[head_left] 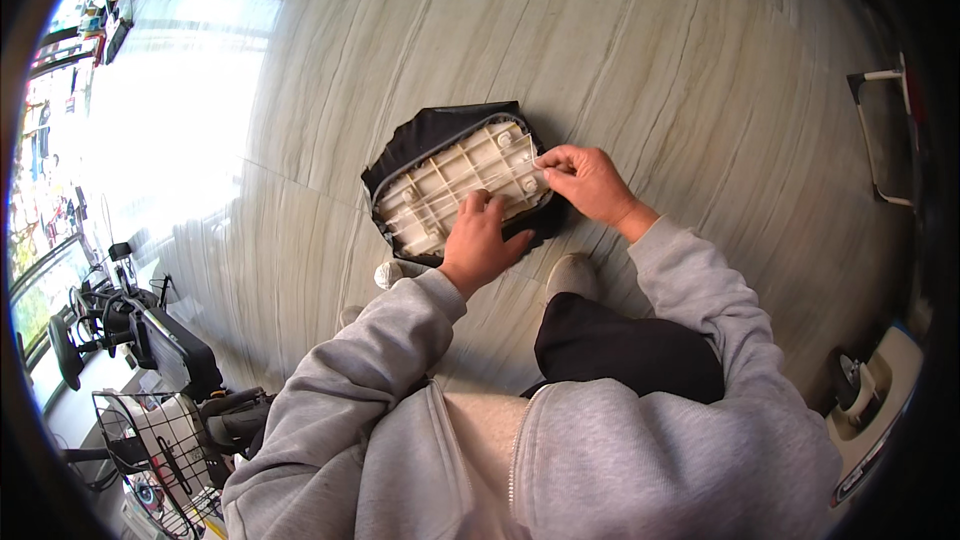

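Note:
A cream plastic ribbed panel [442, 172] with black covering [432, 128] gathered round its edges lies on the floor below me, with a grey strip along its upper side. My left hand [478, 238] rests on the lower middle of the panel, fingertips on the ribs and thumb spread out to the right. My right hand [590, 185] is at the panel's right end, thumb and index finger pinched close to its edge on a small, pale, thin item that I cannot make out.
Pale streaked floor [600, 30] surrounds the panel, and my shoe [570, 280] is just below it. A small white object [390, 274] lies near its lower left. Left are a bike-like item [180, 350] and wire basket [150, 440]; right, a metal frame [880, 140] and wheeled base [865, 390].

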Available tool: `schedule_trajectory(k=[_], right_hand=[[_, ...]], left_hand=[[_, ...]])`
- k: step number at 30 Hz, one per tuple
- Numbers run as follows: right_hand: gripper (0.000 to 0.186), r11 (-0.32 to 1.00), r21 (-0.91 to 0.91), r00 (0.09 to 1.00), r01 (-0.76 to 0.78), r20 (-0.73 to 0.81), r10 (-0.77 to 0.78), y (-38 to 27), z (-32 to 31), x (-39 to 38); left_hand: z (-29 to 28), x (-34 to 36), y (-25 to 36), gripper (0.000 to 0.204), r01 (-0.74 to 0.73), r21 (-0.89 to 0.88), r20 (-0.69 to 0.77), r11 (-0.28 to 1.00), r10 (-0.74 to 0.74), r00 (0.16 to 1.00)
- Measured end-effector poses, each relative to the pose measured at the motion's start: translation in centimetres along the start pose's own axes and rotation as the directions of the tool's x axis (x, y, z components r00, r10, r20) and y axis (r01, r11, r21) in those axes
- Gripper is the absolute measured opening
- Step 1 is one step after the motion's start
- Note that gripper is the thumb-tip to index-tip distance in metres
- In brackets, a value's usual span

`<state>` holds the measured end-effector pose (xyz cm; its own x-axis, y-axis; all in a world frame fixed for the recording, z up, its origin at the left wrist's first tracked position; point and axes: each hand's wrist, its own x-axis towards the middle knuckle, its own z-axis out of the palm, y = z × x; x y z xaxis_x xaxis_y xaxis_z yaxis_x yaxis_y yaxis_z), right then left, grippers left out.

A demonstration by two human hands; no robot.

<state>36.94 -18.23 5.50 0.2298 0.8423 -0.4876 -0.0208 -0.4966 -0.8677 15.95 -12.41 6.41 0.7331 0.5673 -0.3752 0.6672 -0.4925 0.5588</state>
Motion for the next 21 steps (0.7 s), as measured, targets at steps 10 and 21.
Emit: schedule_trajectory(k=[10, 21], right_hand=[[0.016, 0.998, 0.014, 0.959, -0.054, 0.278, 0.048, -2.1, -0.2, 0.9], [0.015, 0.995, 0.035, 0.924, -0.089, 0.376, 0.07, -3.7, 2.8, 1.5]], left_hand=[[-4.1, -0.6, -8.9, 0.044, -0.278, 0.411, 0.025, 0.868, 0.294, 0.956], [2.1, -3.4, -3.0, 0.069, 0.607, -0.627, 0.749, -0.488, -0.166, 0.641]])
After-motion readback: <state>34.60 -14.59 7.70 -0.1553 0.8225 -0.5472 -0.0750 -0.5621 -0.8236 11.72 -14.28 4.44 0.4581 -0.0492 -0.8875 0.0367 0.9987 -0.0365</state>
